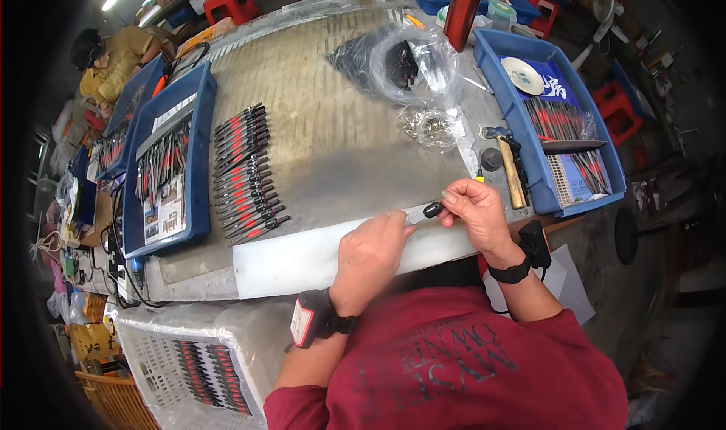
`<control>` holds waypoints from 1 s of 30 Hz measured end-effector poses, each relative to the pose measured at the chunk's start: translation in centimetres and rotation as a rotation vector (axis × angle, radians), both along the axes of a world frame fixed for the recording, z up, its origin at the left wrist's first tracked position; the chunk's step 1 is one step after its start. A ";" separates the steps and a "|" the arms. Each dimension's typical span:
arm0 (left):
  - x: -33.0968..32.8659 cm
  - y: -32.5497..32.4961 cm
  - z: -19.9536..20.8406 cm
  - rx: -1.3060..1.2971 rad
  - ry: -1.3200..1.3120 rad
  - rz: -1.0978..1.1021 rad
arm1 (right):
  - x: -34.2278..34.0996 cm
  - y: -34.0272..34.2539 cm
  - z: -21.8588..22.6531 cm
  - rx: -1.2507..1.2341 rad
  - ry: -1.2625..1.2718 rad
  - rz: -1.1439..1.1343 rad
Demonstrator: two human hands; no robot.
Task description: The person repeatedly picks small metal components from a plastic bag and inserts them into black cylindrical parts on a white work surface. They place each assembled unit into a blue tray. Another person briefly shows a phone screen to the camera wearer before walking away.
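Note:
My left hand (370, 254) and my right hand (473, 210) hold one small tool (422, 214) between them, just above the near edge of the workbench (333, 142). It has a bright metal blade and a black handle end. The left fingers pinch the blade; the right fingers grip the black end. A row of several finished black-and-red tools (246, 174) lies to the left on the bench. A white strip (302, 257) runs along the bench edge under my hands.
A hammer (511, 167) lies right of my hands beside a blue tray (552, 112) of tools. Another blue tray (170, 161) sits at left. Clear plastic bags (408, 71), a red cup (461, 14), and a white basket (189, 362) are nearby. A person (113, 59) sits far left.

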State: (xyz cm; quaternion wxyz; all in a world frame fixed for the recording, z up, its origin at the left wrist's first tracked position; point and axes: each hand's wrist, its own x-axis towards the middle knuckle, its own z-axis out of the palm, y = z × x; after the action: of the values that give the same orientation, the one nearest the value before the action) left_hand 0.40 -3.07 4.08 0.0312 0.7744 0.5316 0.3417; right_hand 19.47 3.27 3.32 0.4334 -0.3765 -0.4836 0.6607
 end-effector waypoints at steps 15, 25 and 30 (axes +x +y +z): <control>0.6 -0.4 -0.2 -0.007 0.007 -0.015 | -1.1 -1.8 -0.5 0.042 -0.062 -0.093; 0.7 -0.6 0.0 0.000 0.017 -0.033 | 0.0 -1.6 -0.2 0.170 -0.203 0.060; 0.6 -0.5 0.0 0.006 0.019 -0.049 | 1.5 -0.5 1.0 0.612 -0.482 0.185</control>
State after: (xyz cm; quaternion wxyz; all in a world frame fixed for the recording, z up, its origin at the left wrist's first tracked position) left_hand 1.04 -3.53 4.13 0.0320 0.7906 0.5116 0.3350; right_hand 20.94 2.80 4.34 0.3382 -0.3292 -0.7778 0.4150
